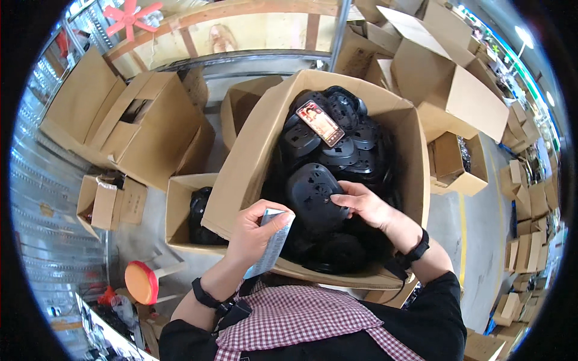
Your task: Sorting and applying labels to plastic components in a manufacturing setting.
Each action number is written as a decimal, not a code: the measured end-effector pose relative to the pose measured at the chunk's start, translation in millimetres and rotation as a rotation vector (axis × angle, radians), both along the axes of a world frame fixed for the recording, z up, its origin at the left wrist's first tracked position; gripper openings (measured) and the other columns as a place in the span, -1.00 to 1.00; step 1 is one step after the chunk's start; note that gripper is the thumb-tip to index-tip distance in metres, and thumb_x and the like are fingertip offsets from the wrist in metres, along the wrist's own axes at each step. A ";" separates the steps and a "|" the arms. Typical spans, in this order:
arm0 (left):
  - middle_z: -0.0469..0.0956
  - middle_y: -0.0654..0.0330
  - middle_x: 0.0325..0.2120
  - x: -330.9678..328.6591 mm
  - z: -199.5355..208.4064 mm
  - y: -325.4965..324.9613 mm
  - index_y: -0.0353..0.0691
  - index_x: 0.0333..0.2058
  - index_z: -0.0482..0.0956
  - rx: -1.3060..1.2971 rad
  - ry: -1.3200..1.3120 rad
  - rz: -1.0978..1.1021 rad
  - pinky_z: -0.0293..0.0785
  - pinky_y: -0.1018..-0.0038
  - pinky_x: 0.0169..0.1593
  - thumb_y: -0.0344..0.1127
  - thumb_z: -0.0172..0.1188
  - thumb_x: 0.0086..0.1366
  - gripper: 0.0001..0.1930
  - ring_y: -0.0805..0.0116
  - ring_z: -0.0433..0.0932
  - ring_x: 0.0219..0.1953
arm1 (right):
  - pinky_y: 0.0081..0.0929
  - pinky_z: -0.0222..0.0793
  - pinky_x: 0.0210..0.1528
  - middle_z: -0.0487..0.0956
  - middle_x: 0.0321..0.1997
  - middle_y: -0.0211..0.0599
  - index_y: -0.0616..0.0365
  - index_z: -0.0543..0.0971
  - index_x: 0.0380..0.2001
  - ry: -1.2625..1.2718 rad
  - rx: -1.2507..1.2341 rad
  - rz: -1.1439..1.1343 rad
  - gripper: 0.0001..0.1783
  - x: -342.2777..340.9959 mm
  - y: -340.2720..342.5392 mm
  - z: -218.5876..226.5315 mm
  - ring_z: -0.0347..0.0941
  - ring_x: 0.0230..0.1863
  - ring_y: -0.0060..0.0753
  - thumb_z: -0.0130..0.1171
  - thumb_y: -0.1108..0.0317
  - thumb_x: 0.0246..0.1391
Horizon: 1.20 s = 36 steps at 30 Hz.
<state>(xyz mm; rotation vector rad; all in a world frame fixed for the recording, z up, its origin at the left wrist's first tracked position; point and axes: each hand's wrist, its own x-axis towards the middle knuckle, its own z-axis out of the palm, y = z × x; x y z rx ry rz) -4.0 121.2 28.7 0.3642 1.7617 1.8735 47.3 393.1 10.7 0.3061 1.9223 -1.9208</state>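
Observation:
My right hand pinches the right edge of a black plastic cover, rounded and flat with small cut-outs. It is held above a large cardboard box filled with similar black plastic parts. My left hand is closed on a folded light-blue printed sheet, left of the cover and not touching it. On the pile in the box lies a phone with a lit screen. The lower side of the cover blends into the dark parts beneath.
Cardboard boxes stand at the left, with a smaller box holding a black bag against the large one. A red-and-yellow stool is at the lower left. More open boxes line the right side, beyond a yellow floor line.

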 end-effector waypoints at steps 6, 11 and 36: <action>0.58 0.32 -0.47 1.0 -1.4 -2.3 -0.27 -0.32 0.62 -0.026 -0.036 0.076 0.41 0.64 -0.30 -0.27 0.32 0.21 -0.81 0.62 0.48 -0.42 | -0.69 0.25 -0.35 0.50 -0.25 -0.57 0.12 0.42 0.05 0.079 -0.301 0.033 -0.54 -2.0 -42.7 -1.1 0.33 -0.34 -0.72 0.11 0.09 0.20; 0.55 0.35 -0.54 0.8 -4.0 -11.9 -0.27 -0.37 0.60 -0.064 -0.077 0.170 0.38 0.64 -0.39 -0.26 0.34 0.19 -0.80 0.65 0.44 -0.48 | -0.68 0.28 -0.21 0.46 -0.19 -0.57 0.18 0.40 0.07 0.288 -0.363 0.031 -0.68 6.7 -58.3 -5.1 0.30 -0.23 -0.77 0.03 0.37 0.27; 0.46 0.38 -0.65 -0.6 -4.6 -58.2 -0.34 -0.52 0.53 -0.159 0.176 0.456 0.27 0.59 -0.51 -0.33 0.39 0.14 -0.76 0.66 0.31 -0.55 | -0.63 0.29 -0.07 0.43 -0.18 -0.54 0.22 0.38 -0.02 0.343 -0.220 0.037 -0.75 19.7 -91.1 -0.6 0.30 -0.16 -0.71 0.00 0.48 0.25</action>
